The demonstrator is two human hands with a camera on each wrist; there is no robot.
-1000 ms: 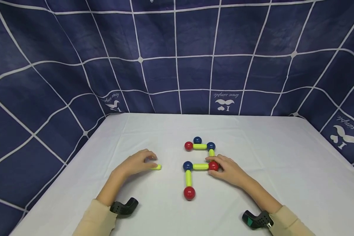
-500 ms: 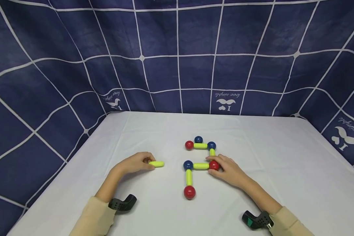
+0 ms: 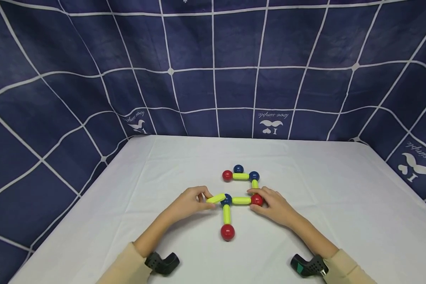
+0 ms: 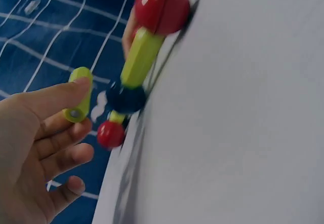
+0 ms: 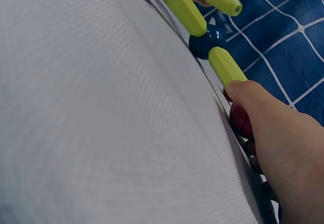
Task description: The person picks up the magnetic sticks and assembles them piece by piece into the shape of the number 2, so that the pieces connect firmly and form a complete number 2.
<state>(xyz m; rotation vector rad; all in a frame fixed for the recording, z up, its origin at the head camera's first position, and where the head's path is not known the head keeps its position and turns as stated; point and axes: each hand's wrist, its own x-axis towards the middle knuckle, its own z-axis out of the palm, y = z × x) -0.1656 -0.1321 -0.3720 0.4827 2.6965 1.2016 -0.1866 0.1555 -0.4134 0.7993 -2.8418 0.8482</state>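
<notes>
My left hand pinches a yellow-green magnetic rod between thumb and fingers. In the right wrist view this rod hangs just off a blue ball, with a gap between them. From that blue ball one rod runs to a red ball at the front. Another rod leads right to a red ball, which my right hand holds between thumb and fingers. The right thumb also lies over that rod's end.
Behind, a rod links that red ball to a blue ball, then a further rod reaches a red ball. Another blue ball sits close behind. A white cloth covers the table; a blue curtain stands around it.
My left hand has lifted the loose rod and carried it right, from the cloth to beside the front blue ball. My right hand has stayed on the red ball.
</notes>
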